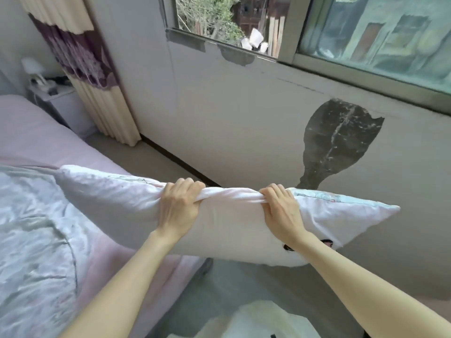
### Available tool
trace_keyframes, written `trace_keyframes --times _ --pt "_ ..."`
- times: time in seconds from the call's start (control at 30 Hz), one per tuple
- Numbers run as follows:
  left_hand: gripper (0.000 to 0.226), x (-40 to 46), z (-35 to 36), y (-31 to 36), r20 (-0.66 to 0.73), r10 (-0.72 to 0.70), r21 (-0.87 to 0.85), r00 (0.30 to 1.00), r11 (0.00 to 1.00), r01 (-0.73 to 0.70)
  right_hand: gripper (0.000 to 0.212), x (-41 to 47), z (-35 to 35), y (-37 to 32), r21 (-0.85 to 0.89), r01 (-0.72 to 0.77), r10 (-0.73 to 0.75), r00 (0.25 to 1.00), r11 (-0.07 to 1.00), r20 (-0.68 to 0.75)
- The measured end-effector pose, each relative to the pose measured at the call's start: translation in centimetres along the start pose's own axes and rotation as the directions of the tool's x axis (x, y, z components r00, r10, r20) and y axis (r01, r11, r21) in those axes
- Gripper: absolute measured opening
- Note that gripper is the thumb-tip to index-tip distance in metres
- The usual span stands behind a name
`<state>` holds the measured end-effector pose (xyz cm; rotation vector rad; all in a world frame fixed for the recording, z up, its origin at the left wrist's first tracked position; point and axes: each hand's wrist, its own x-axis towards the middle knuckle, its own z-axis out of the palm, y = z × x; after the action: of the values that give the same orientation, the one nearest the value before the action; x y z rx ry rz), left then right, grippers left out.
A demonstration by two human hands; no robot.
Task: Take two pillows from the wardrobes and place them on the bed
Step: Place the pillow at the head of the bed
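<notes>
While I hold it up in front of me, these are the things I see:

Pillow: the pale pink pillow point(227, 228) hangs in the air between me and the wall, long side level, its left end over the near edge of the bed and its right corner pointing right over the floor.
Left hand: my left hand point(180, 206) has its fingers curled over the top edge of the pillow, bunching the cloth in a firm grip.
Right hand: my right hand point(280, 208) grips the same top edge just to the right, fingers folded over a gathered fold of the cover.
Print: a small dark and pink mark point(327, 243) shows on the pillow's lower right, partly hidden by my right forearm.
Bed: the bed point(31, 132) with a pink sheet lies to the left, running far to near.
Quilt: a crumpled pale grey quilt point(31, 228) lies on the near part of the bed, below the pillow's left end.
Wall: the grey wall point(244, 118) stands behind the pillow, with a dark patch of bare plaster point(339, 145) above my right hand.
Window: a window point(244, 20) runs along the top of the wall.
Curtain: a cream and purple curtain point(90, 76) hangs at far left.
Nightstand: a white nightstand point(56, 103) with a small lamp point(33, 67) stands beyond the bed, left of the curtain.
</notes>
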<state>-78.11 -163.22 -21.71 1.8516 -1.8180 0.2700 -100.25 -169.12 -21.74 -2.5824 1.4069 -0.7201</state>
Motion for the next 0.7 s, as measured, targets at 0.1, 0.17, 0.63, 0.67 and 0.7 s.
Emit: trace_keyframes --times 0.1,0.17,0.63,0.67,0.7 --pt "0.014 4.0 2.0 -2.7 -0.043 -0.078 0.034 0.996 0.996 0.080 0.017 6.2 2.5 1.2 0.043 0.093 -0.093 0.996 0.995 0.000" --pt "0.008 7.6 4.0 -5.3 -0.095 -0.139 0.074 0.986 0.986 0.146 0.024 11.9 4.9 2.3 0.094 0.159 -0.161 0.987 0.983 0.013" --pt "0.022 22.3 7.6 -19.2 -0.401 -0.577 0.244 0.711 0.681 0.690 0.018 41.6 16.6 -2.1 0.410 0.467 -0.527 0.849 0.784 0.040" --pt "0.021 23.0 7.4 -20.2 -0.422 -0.596 0.248 0.683 0.649 0.720 0.020 43.1 17.5 -3.0 0.425 0.479 -0.546 0.837 0.768 0.045" --pt "0.021 23.7 7.3 -21.4 -0.449 -0.606 0.248 0.656 0.621 0.743 0.023 44.9 18.4 -3.9 0.437 0.495 -0.568 0.822 0.751 0.044"
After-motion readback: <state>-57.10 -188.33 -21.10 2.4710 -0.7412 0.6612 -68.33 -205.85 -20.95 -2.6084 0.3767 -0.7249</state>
